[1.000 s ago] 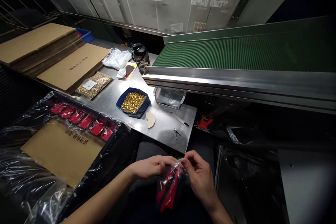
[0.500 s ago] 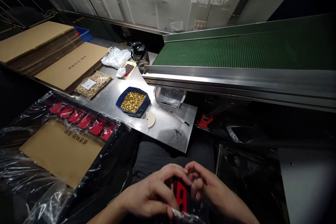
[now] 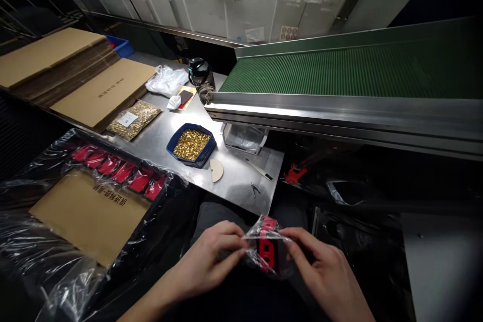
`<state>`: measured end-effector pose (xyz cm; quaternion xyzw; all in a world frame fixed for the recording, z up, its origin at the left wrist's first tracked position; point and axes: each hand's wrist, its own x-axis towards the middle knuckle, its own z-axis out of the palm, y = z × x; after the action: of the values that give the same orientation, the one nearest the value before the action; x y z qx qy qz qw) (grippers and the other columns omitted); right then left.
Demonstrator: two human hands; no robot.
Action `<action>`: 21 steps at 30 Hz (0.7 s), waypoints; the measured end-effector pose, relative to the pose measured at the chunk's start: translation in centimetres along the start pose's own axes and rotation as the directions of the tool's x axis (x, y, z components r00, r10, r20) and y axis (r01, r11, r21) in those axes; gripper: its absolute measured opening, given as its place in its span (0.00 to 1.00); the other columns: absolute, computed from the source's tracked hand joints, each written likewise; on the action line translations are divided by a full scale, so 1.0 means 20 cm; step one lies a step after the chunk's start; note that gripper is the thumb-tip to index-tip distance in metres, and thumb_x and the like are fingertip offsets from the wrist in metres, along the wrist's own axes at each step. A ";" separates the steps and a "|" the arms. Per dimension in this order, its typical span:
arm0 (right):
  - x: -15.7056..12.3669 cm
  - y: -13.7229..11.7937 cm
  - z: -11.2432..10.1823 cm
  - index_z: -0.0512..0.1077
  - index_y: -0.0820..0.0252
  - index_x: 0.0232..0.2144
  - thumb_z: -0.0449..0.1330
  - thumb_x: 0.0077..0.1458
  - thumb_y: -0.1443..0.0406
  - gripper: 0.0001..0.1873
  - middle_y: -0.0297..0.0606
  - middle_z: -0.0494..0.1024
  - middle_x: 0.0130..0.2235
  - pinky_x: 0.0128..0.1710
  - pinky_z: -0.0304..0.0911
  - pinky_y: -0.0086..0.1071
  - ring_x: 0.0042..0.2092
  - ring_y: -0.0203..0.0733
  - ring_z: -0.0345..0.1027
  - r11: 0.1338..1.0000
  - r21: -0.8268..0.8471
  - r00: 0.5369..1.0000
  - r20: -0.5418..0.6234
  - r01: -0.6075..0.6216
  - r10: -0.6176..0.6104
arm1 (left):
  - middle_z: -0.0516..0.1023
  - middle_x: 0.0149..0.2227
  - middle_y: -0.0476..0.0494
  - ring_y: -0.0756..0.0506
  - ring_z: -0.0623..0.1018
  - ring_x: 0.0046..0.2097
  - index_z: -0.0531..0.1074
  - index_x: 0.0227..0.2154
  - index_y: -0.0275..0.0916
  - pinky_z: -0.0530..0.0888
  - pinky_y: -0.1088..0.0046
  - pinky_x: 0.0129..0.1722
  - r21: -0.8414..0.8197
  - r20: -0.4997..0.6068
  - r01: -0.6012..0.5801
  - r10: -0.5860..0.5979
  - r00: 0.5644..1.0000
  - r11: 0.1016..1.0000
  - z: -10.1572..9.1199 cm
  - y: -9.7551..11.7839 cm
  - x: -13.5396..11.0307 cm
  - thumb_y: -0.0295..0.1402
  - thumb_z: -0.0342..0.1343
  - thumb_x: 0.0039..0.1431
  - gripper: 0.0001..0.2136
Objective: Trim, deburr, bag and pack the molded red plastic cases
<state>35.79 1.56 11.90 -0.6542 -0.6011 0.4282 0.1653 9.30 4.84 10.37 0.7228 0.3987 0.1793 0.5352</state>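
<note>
A red and black part point(image 3: 267, 251) sits inside a clear plastic bag point(image 3: 251, 234) above my lap. My left hand point(image 3: 217, 251) pinches the bag's left edge between thumb and fingers. On the other side, my right hand point(image 3: 315, 256) grips the bag's right edge the same way. The film is stretched across the red part between both hands. What exactly the part is, I cannot make out. Beyond the hands, the metal table point(image 3: 237, 181) carries a blue tray point(image 3: 207, 153) of small brass-coloured pieces, a tan disc segment point(image 3: 216, 170) and small clippers point(image 3: 255, 190).
Left stands a plastic-lined box with a row of red parts point(image 3: 123, 172) and a cardboard sheet point(image 3: 86, 211). Cardboard stacks point(image 3: 109, 88), a bag of brass pieces point(image 3: 136, 119) and a bottle point(image 3: 201, 78) lie behind. A green conveyor point(image 3: 320, 73) runs rightward. A clear bin point(image 3: 244, 139) sits below it.
My hands have moved apart, each to one side of the red part. The bag, earlier low and mostly hidden, now surrounds the part, which shows slightly higher.
</note>
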 end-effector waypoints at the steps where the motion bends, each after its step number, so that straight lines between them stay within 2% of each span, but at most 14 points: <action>1: 0.00 0.00 0.01 0.76 0.43 0.47 0.54 0.67 0.54 0.13 0.26 0.83 0.39 0.33 0.66 0.22 0.35 0.35 0.77 0.999 -0.007 0.998 -0.050 0.035 -0.036 | 0.78 0.43 0.44 0.46 0.77 0.45 0.79 0.43 0.44 0.72 0.71 0.47 -0.045 -0.022 0.013 -0.014 1.000 0.999 0.01 -0.01 0.02 0.30 0.53 0.68 0.09; 3: 0.01 0.00 0.04 0.76 0.44 0.46 0.55 0.67 0.55 0.11 0.27 0.83 0.39 0.35 0.68 0.22 0.36 0.36 0.78 0.994 -0.023 0.986 -0.126 0.106 -0.108 | 0.79 0.40 0.46 0.47 0.77 0.42 0.78 0.43 0.44 0.72 0.73 0.44 -0.099 -0.133 -0.005 -0.008 0.991 0.995 0.05 -0.03 0.04 0.31 0.54 0.68 0.08; 6: 0.02 -0.02 0.06 0.76 0.46 0.45 0.55 0.66 0.55 0.11 0.28 0.83 0.37 0.32 0.68 0.23 0.33 0.37 0.78 0.986 -0.104 0.956 -0.252 0.129 -0.152 | 0.77 0.38 0.46 0.47 0.77 0.41 0.75 0.39 0.41 0.72 0.72 0.43 -0.075 -0.338 -0.047 0.019 0.941 0.996 0.10 -0.04 0.07 0.30 0.55 0.66 0.04; 8: 0.04 -0.03 0.07 0.76 0.47 0.45 0.55 0.66 0.55 0.12 0.30 0.83 0.35 0.29 0.68 0.23 0.32 0.38 0.78 0.983 -0.132 0.946 -0.282 0.126 -0.159 | 0.75 0.37 0.47 0.48 0.76 0.38 0.70 0.40 0.41 0.73 0.73 0.40 -0.085 -0.422 -0.022 -0.016 0.906 0.996 0.13 -0.04 0.08 0.29 0.55 0.66 0.02; 9: 0.04 -0.04 0.07 0.76 0.48 0.46 0.54 0.67 0.55 0.13 0.31 0.82 0.35 0.29 0.68 0.23 0.32 0.38 0.78 0.984 -0.114 0.952 -0.260 0.136 -0.161 | 0.75 0.37 0.47 0.48 0.76 0.37 0.67 0.42 0.42 0.73 0.73 0.39 -0.102 -0.448 -0.005 -0.042 0.893 0.995 0.13 -0.03 0.09 0.28 0.54 0.66 0.04; 11: 0.06 -0.04 0.08 0.76 0.50 0.46 0.53 0.67 0.54 0.14 0.33 0.82 0.33 0.28 0.69 0.23 0.30 0.38 0.78 0.989 -0.064 0.963 -0.228 0.134 -0.146 | 0.76 0.39 0.47 0.48 0.77 0.39 0.65 0.48 0.43 0.75 0.74 0.40 -0.087 -0.485 0.002 -0.044 0.873 0.996 0.14 -0.03 0.11 0.27 0.52 0.67 0.09; 13: 0.07 -0.02 0.09 0.76 0.51 0.46 0.52 0.67 0.53 0.16 0.34 0.82 0.30 0.26 0.68 0.25 0.28 0.40 0.78 0.989 -0.119 0.957 -0.267 0.085 -0.114 | 0.78 0.44 0.45 0.47 0.79 0.44 0.66 0.52 0.43 0.75 0.72 0.45 0.039 -0.495 -0.014 0.031 0.868 0.999 0.12 -0.03 0.13 0.25 0.51 0.67 0.13; 15: 0.09 0.02 0.10 0.76 0.50 0.46 0.53 0.65 0.51 0.17 0.35 0.83 0.32 0.24 0.67 0.28 0.29 0.44 0.79 0.970 -0.241 0.941 -0.323 0.025 -0.105 | 0.80 0.45 0.44 0.44 0.80 0.45 0.70 0.52 0.42 0.75 0.70 0.47 0.193 -0.455 -0.009 0.097 0.885 0.981 0.08 -0.03 0.15 0.23 0.50 0.67 0.14; 17: 0.11 0.05 0.11 0.77 0.47 0.47 0.54 0.62 0.48 0.19 0.35 0.84 0.34 0.23 0.67 0.29 0.29 0.46 0.80 0.960 -0.281 0.943 -0.320 -0.006 -0.088 | 0.81 0.41 0.42 0.43 0.81 0.41 0.73 0.48 0.39 0.75 0.69 0.42 0.279 -0.418 0.017 0.105 0.902 0.960 0.04 -0.02 0.16 0.24 0.50 0.66 0.12; 19: 0.13 0.05 0.13 0.76 0.45 0.47 0.55 0.59 0.44 0.22 0.35 0.84 0.35 0.22 0.68 0.28 0.30 0.46 0.80 0.983 -0.173 0.955 -0.295 -0.065 0.012 | 0.80 0.38 0.41 0.44 0.80 0.39 0.74 0.46 0.37 0.75 0.69 0.40 0.290 -0.432 0.016 0.116 0.895 0.957 0.00 0.00 0.15 0.24 0.50 0.66 0.11; 21: 0.16 0.03 0.17 0.76 0.47 0.45 0.56 0.56 0.40 0.25 0.38 0.84 0.38 0.26 0.72 0.29 0.33 0.47 0.81 0.988 0.075 0.965 -0.215 -0.138 0.151 | 0.79 0.39 0.40 0.44 0.78 0.41 0.74 0.45 0.36 0.75 0.70 0.41 0.285 -0.470 -0.025 0.163 0.867 0.958 -0.01 0.03 0.15 0.23 0.49 0.65 0.11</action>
<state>33.36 3.35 8.29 -0.7345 -0.5168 0.3818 0.2182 11.19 7.16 10.46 0.7386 0.5056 0.3263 0.3039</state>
